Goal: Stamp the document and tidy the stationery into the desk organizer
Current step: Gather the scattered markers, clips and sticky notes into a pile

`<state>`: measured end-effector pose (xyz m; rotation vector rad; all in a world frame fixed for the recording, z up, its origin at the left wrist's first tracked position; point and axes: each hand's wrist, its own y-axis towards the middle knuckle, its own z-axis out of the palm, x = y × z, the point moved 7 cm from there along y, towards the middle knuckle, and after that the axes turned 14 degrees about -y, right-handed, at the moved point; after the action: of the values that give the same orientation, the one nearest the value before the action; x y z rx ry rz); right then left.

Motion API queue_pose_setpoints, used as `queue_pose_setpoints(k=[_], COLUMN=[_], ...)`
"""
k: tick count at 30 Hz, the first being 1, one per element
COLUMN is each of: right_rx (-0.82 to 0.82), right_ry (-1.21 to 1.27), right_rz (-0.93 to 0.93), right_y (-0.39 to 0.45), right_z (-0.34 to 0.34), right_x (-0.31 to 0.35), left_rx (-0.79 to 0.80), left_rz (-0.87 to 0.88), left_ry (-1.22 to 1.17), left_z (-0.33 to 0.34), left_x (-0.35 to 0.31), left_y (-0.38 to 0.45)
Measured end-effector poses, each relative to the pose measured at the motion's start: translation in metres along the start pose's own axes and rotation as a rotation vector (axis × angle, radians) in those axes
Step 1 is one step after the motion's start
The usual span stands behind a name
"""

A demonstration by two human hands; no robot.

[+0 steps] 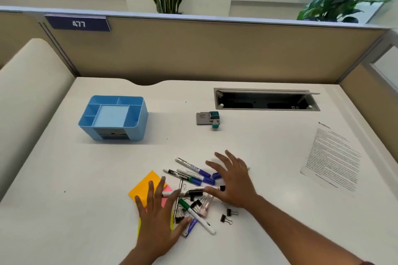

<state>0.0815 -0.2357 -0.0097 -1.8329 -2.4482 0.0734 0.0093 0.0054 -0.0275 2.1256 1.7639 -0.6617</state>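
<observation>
Markers (191, 175) lie heaped directly beneath both spread, empty hands, long axes running left-right; right hand (231, 183) hovers nearest them, left hand (159, 217) over sticky notes (146, 189). Organizer (113, 117) sits well beyond the left fingers (150, 191).

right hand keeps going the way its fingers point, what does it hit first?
The right hand points up and to the left, over the pile of markers. Beyond its fingertips the desk looks bare; the line seems to pass between the blue organizer and the stamp. Depth is unclear.
</observation>
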Motion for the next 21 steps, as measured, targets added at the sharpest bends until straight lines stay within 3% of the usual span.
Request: queue_pose_setpoints(k=[4,13,21], right_rx=[0.145,-0.084,-0.087], right_ry=[-0.064,0.037,0.043], right_rz=[-0.082,0.178,0.172], right_y=[-0.025,-0.06,-0.04], right_z=[0.019,0.021,0.025], right_x=[-0.023,0.053,0.094], left_rx=[0.068,0.057,0.036], left_rz=[-0.071,-0.055,-0.001], left_ry=[0.031,0.086,0.123], left_z=[0.005,0.014,-0.005], left_x=[-0.003,-0.01,0.029], left_y=[0.003,-0.001,-0.007])
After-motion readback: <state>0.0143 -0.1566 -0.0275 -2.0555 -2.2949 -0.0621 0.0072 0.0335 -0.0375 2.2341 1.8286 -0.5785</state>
